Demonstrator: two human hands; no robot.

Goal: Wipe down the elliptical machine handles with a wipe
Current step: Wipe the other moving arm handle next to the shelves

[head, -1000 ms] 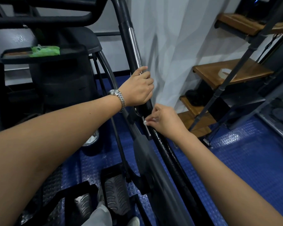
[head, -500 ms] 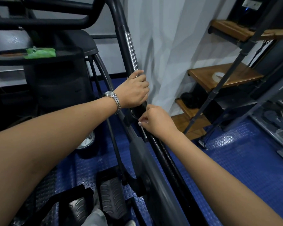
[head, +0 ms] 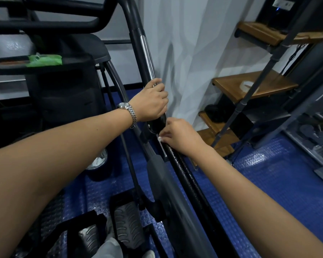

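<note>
The elliptical's right handle bar (head: 136,36) runs from top centre down to the lower right, black with a chrome strip. My left hand (head: 152,101), a metal watch on its wrist, grips the bar at the strip's lower end. Just below it my right hand (head: 179,135) is wrapped around the textured black part of the bar and holds a white wipe (head: 159,139) against it. Only a small corner of the wipe shows beside my fingers.
A green wipe packet (head: 45,60) lies on the machine's console tray at the left. A small bin (head: 99,162) with used wipes stands on the blue studded floor. Foot pedals (head: 127,222) are below. A white curtain and wooden stair steps (head: 250,86) are on the right.
My hands have kept their places on the bar. The right hand with the wipe has shifted slightly up the bar toward the left hand, and the view has drifted a little.
</note>
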